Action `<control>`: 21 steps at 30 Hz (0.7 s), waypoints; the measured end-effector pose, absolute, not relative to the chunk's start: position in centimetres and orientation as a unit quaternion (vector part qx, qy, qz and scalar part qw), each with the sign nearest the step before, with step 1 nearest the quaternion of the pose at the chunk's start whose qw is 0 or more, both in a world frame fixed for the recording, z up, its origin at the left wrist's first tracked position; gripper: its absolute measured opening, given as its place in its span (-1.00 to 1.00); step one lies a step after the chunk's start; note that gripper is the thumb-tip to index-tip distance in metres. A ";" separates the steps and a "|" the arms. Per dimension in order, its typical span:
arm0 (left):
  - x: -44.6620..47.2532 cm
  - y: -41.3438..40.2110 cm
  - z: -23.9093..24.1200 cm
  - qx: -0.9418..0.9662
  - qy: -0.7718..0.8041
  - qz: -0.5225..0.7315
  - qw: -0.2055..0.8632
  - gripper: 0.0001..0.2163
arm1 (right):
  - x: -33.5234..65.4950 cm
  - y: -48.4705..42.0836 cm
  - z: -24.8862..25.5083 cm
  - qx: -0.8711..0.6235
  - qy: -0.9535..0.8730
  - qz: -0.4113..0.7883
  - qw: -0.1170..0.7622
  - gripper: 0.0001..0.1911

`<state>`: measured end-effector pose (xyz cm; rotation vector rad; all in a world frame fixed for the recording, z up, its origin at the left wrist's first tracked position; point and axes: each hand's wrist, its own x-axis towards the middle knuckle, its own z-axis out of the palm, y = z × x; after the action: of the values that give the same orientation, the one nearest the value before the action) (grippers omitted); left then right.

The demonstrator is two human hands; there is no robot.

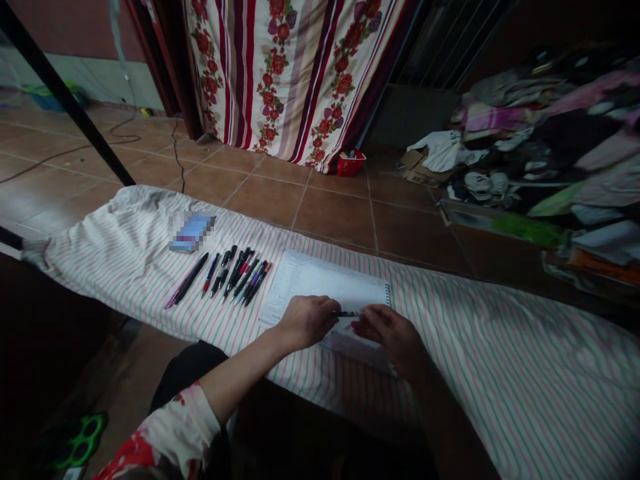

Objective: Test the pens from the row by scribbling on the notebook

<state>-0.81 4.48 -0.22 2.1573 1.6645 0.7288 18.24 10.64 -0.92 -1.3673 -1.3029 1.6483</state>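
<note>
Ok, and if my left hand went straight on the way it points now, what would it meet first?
Probably your right hand, at the other end of the pen your left hand holds, though depth is hard to judge.

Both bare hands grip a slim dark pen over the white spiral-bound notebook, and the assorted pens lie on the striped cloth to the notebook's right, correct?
No: in the head view, the assorted pens lie on the striped cloth to the left of the white spiral-bound notebook. The left hand and right hand do grip the slim dark pen.
</note>
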 end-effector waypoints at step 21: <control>-3.4 7.0 -3.2 0.599 0.581 0.374 0.403 -0.87 | 16.7 11.7 -3.9 -0.479 -0.471 0.683 0.288 -0.62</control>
<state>-3.43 7.01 -3.15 1.5140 1.4678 0.9455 16.69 11.69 -3.87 -1.2783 -1.2568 1.8228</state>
